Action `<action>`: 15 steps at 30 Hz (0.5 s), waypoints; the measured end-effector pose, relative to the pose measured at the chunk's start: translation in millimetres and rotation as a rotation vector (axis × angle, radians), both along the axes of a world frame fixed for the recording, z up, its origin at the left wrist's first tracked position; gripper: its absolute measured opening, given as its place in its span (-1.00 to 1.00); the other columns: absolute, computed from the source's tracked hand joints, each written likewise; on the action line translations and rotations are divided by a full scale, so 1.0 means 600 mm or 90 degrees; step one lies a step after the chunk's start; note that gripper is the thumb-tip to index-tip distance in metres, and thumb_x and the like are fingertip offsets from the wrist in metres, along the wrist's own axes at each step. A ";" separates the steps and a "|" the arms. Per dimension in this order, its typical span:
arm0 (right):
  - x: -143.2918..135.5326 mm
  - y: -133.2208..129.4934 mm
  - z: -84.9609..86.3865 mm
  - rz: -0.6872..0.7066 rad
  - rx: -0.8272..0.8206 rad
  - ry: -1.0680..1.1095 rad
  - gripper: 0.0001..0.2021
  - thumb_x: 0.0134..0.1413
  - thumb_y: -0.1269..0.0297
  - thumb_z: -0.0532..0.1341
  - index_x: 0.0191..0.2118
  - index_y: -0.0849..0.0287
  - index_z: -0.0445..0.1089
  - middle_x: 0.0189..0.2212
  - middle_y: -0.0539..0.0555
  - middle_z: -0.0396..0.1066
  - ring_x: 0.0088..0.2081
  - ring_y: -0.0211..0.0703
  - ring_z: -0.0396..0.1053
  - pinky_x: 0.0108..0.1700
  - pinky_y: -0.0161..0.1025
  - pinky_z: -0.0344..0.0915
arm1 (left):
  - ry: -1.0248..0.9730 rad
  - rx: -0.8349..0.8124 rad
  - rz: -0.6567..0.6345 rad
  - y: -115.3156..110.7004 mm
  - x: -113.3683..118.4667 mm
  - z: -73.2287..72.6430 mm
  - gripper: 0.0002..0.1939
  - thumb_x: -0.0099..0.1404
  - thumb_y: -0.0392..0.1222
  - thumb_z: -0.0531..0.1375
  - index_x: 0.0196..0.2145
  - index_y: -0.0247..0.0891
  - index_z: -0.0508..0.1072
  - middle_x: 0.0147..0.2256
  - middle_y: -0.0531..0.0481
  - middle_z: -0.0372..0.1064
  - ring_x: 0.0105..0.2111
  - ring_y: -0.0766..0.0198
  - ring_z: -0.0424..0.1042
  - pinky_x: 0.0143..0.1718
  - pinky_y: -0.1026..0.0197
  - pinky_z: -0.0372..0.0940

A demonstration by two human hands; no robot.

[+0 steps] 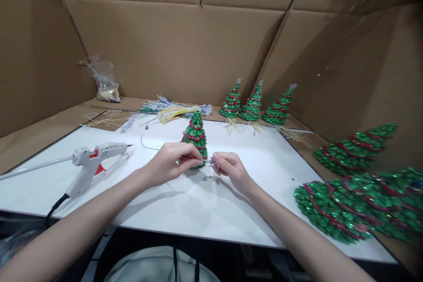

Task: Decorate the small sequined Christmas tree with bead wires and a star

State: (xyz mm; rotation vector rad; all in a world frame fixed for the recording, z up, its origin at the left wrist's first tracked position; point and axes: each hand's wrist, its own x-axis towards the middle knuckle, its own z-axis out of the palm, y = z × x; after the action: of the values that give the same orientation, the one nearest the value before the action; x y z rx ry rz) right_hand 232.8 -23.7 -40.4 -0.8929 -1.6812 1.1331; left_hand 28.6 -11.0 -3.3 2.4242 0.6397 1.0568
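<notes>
Near the middle of the white board, my left hand (175, 162) is closed in a pinch on a thin wire whose pale end points toward the star. A pinkish, shiny star (214, 165) is gripped in the fingertips of my right hand (233, 171), just right of the left fingertips. Whether wire and star are joined, I cannot tell. Behind my hands a small green Christmas tree (194, 134) with red garland stands upright, its top bare. A dark, thin curved wire (142, 142) shows to the left of it.
A white glue gun (87, 163) with a cord lies at the left. Bundles of coloured wires (175, 110) and a plastic bag (104, 81) are at the back. Three star-topped trees (253, 101) stand back right; larger trees (350, 205) lie at the right. Cardboard walls (172, 48) surround the board.
</notes>
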 end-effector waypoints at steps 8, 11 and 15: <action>0.002 0.000 0.002 0.007 0.004 -0.016 -0.54 0.15 -0.04 0.07 -0.63 0.18 0.17 -0.67 -0.06 0.05 -0.60 -0.34 -0.07 -0.56 -0.29 -0.16 | 0.002 -0.025 0.009 0.000 0.001 0.001 -0.93 0.24 -0.31 0.19 -0.41 -0.31 0.46 -0.50 0.03 0.46 -0.54 0.41 0.36 -0.54 0.41 0.22; 0.001 0.000 0.003 0.008 0.014 -0.018 -0.54 0.16 -0.03 0.07 -0.63 0.19 0.17 -0.66 -0.06 0.05 -0.60 -0.34 -0.06 -0.56 -0.29 -0.15 | -0.003 -0.033 0.007 0.000 0.001 0.000 -0.93 0.23 -0.31 0.20 -0.41 -0.31 0.46 -0.51 0.03 0.45 -0.55 0.41 0.36 -0.54 0.41 0.22; 0.000 0.000 0.005 0.008 0.026 -0.016 -0.54 0.15 -0.03 0.07 -0.63 0.19 0.16 -0.67 -0.07 0.05 -0.60 -0.35 -0.06 -0.55 -0.29 -0.13 | -0.003 -0.063 0.006 0.000 0.000 0.000 -0.94 0.24 -0.27 0.20 -0.35 -0.32 0.46 -0.46 0.00 0.48 -0.50 0.38 0.40 -0.48 0.39 0.27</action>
State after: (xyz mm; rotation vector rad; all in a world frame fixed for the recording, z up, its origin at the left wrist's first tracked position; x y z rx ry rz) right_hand 232.9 -23.4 -37.2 -0.8755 -1.7258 1.0965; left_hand 28.5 -10.7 -3.5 2.3356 0.6860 1.0112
